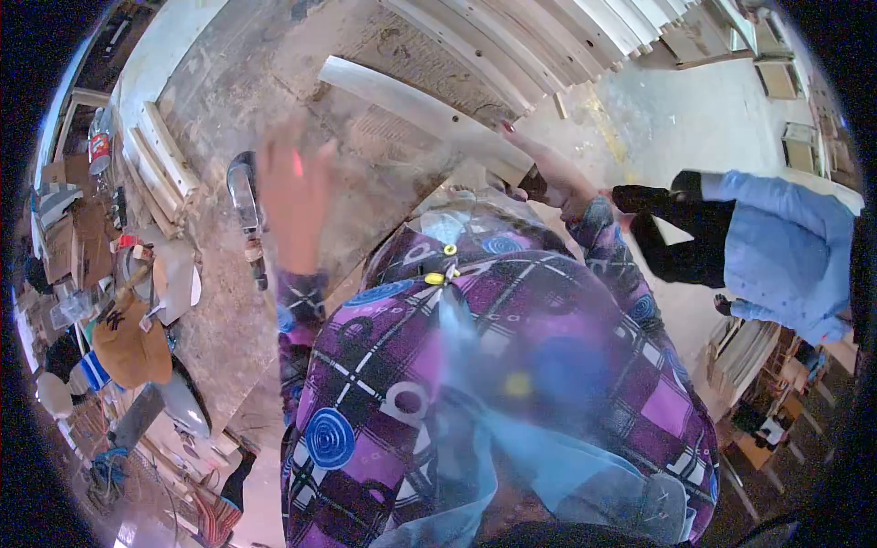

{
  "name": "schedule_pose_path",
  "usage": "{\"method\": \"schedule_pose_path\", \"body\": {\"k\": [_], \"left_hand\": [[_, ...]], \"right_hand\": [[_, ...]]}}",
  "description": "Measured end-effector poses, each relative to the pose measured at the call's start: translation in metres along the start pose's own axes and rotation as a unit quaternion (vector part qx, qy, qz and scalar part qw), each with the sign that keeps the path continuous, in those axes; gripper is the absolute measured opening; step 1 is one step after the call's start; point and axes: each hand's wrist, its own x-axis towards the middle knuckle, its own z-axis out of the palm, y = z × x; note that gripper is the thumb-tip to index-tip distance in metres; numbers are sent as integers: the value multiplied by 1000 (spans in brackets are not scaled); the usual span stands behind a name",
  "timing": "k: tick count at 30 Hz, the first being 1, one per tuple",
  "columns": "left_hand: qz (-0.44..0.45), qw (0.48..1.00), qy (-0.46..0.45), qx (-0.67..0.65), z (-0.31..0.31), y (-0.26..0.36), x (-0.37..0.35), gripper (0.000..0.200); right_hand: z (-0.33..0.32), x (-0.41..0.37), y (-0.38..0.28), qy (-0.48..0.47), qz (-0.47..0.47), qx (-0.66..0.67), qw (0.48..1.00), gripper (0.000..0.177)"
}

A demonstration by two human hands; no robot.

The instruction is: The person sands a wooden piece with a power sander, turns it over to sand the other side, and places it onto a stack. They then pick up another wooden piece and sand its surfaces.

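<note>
My right hand (553, 178) grips the near end of a long pale wooden board (393, 91), thumb on top and the other fingers partly hidden. The board slants away to the upper left over the dusty worktable (219, 100), with a dark hole in its face. My left hand (297, 187) is over the table left of the board, blurred by motion. Its fingers look stretched out, and nothing shows in it. Just left of that hand lies a hand tool (245, 205) with a curved dark end and a brown handle; I cannot make out its kind.
Several pale boards (539, 46) lie side by side at the far right. Wooden pieces (160, 169), a bottle (99, 142) and a brown cap (132, 342) sit at the left. A person in a blue shirt (786, 247) stands on the right, near stacked wood (749, 352).
</note>
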Motion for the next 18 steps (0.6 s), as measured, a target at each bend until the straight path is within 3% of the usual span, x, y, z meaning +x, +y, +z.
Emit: {"method": "schedule_pose_path", "body": {"k": [1, 2, 3, 4, 5, 7, 9, 12, 14, 15, 17, 18], "left_hand": [[-131, 974, -108, -152, 6, 16, 0, 66], [-254, 896, -210, -296, 11, 33, 1, 66], [-252, 897, -208, -298, 17, 48, 2, 66], [-362, 772, -208, -480, 22, 62, 2, 62], [-447, 600, -197, -634, 27, 71, 3, 57], [-412, 597, -185, -662, 39, 80, 14, 51], [-373, 584, -167, -701, 49, 88, 32, 33], [-326, 619, -168, -694, 76, 88, 58, 38], [-298, 642, -116, -697, 103, 92, 79, 45], [-275, 660, -68, -696, 122, 90, 91, 52], [-277, 824, -157, -469, 226, 62, 93, 66], [-268, 876, -203, -347, 278, 48, 93, 74]], "right_hand": [[9, -7, -9, 3, -2, 0, 1000, 47], [21, -18, -21, 30, 21, 31, 999, 49], [31, -26, -30, 57, 42, 62, 996, 50], [33, -28, -32, 56, 39, 60, 996, 50], [32, -30, -33, 12, 86, 77, 993, 51], [34, -36, -39, -28, 126, 94, 987, 53], [45, -45, -48, 24, 121, 141, 982, 52], [39, -46, -37, 59, 48, 185, 980, 50], [-2, -44, -7, 0, -66, -1, 998, 49], [-15, -50, -1, -4, -5, 158, 987, 44], [-41, -49, 17, -23, -22, 164, 986, 46], [-53, -43, 29, -35, -35, 176, 983, 48]]}}
